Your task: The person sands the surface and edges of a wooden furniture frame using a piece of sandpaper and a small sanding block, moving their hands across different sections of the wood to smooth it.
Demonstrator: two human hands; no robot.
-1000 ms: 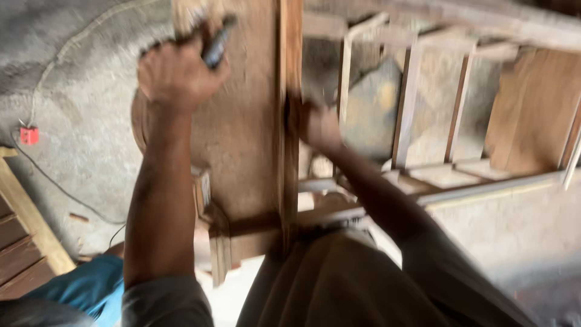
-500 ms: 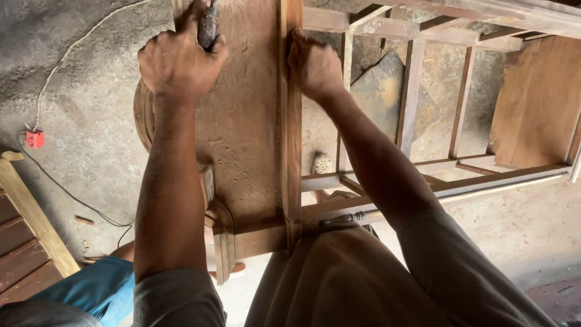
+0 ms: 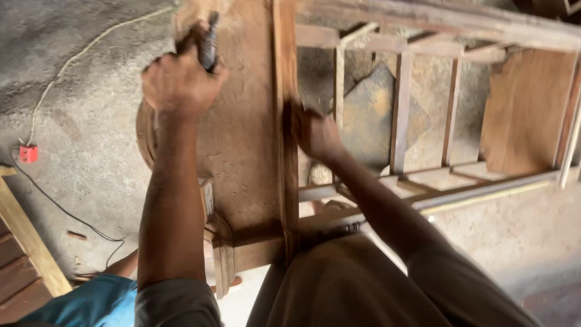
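Observation:
My left hand (image 3: 178, 82) is closed around a dark-handled tool (image 3: 208, 42), held against the upper part of a brown wooden panel (image 3: 242, 151). My right hand (image 3: 315, 133), blurred with motion, presses on the upright wooden edge strip (image 3: 284, 91) of that panel; whether it holds something small I cannot see. The panel stands in front of my legs, and a curved carved piece (image 3: 145, 136) shows at its left side.
A wooden frame with several slats (image 3: 423, 109) leans behind the panel on the right, beside a plywood sheet (image 3: 520, 115). A red socket box (image 3: 28, 153) with a white cord lies on the concrete floor at left. Wooden planks (image 3: 24, 242) and someone's blue-clothed limb (image 3: 91, 303) are at lower left.
My right hand has slid down the edge strip from near the top to mid-height. My left hand stays high on the panel with the tool.

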